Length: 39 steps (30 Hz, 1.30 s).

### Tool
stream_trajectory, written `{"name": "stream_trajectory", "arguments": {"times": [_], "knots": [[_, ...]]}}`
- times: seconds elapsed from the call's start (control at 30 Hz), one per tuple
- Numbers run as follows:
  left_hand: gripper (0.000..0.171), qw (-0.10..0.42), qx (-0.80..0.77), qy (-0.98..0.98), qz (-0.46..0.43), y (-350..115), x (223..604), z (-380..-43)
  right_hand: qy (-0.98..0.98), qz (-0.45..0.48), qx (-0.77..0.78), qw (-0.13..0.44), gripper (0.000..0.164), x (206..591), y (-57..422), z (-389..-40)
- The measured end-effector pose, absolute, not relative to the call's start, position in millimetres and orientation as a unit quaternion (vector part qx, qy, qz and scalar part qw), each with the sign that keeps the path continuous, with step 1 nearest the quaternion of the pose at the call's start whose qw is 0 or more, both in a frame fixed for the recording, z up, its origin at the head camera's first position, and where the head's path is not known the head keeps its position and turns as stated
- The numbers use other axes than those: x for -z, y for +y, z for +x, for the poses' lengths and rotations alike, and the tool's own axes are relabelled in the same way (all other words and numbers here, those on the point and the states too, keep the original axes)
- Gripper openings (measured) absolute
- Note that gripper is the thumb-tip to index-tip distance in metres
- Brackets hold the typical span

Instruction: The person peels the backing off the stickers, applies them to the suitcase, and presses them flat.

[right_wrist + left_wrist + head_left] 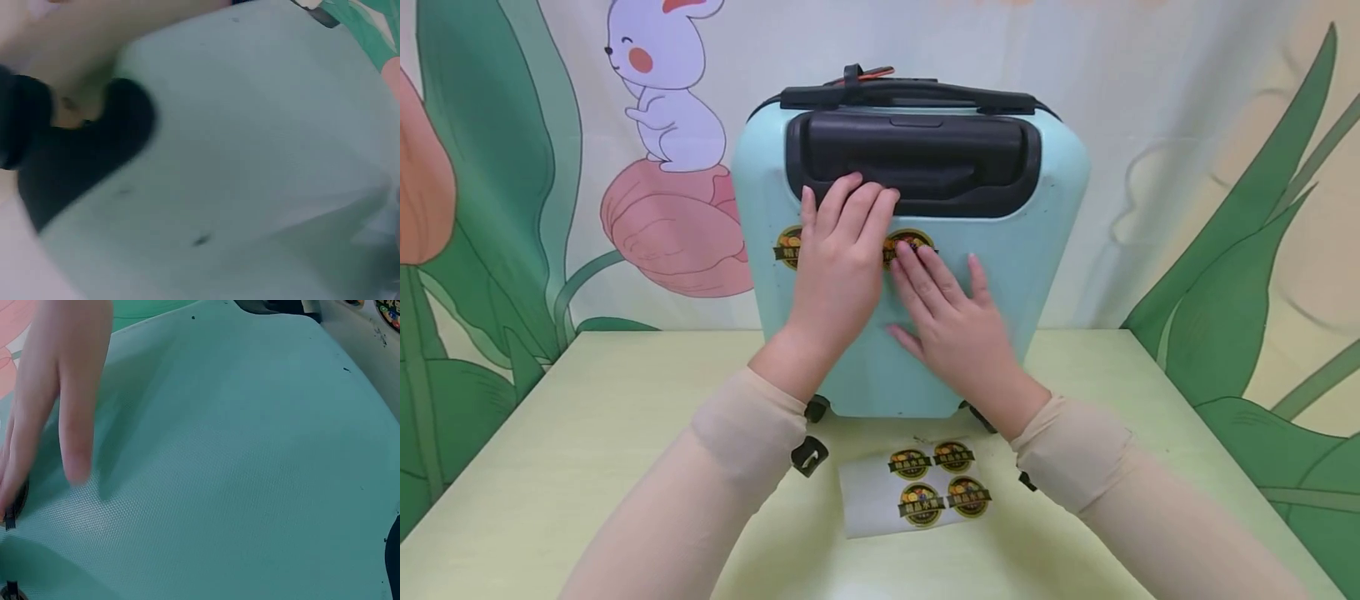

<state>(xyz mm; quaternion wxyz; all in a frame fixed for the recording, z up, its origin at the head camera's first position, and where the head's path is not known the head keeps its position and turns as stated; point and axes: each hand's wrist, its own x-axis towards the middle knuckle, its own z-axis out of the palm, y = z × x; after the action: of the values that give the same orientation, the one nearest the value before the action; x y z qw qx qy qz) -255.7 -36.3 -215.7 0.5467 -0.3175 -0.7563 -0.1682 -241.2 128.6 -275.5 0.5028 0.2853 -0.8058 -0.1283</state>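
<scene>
The left hand [842, 254] lies flat on the front of the suitcase [887, 379], its fingers extended upward and slightly spread, the tips reaching the lower border of the black handle recess [917, 154]. The right hand [953, 321] is also stretched out; its longer fingers lie near one another, the thumb and the little finger stand apart, and the tips touch a round fruit sticker [917, 240] on the suitcase. Neither hand pinches anything.

So this sticker is directly under the right fingertips, just beside the left hand, and below the recess. The fingers hide its lower part, and the left hand covers its left border. Another sticker [788, 247] is on the left side of the left hand, which hides a part of it; whether something more is behind this hand, I cannot tell.

The suitcase is pale turquoise and stands upright on a light table [647, 433], with a black carrying handle [910, 96] on top and black wheels [817, 408] below. In front of it, between the two forearms, lies a white sheet [867, 500] bearing four similar stickers [921, 504]. Small black pieces [809, 457] are seen beside the sleeves [748, 433]. Behind stands a printed backdrop [1150, 125] with a white rabbit [681, 125] and big green leaves [1221, 308]. The right wrist view is blurred.
</scene>
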Motion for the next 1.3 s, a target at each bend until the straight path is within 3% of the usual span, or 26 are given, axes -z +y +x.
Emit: {"name": "stream_trajectory", "arguments": {"times": [0.2,0.63,0.87,1.3], "knots": [[0.028,0.537,0.175,-0.763,-0.315,-37.5,215.2,-253.2,-0.813,0.282,0.156,0.485,0.065,266.3,110.9,-245.1],[0.027,0.536,0.170,-0.766,-0.311,-33.6,216.1,-253.2,-0.809,0.238,0.121,0.524,0.065,269.2,130.8,-242.5],[0.028,0.534,0.176,-0.767,-0.307,-35.4,214.4,-253.4,-0.812,0.284,0.163,0.483,0.065,279.5,116.8,-245.4],[0.027,0.539,0.171,-0.767,-0.305,-37.3,213.3,-253.8,-0.820,0.238,0.115,0.507,0.069,286.4,148.5,-242.8]]}}
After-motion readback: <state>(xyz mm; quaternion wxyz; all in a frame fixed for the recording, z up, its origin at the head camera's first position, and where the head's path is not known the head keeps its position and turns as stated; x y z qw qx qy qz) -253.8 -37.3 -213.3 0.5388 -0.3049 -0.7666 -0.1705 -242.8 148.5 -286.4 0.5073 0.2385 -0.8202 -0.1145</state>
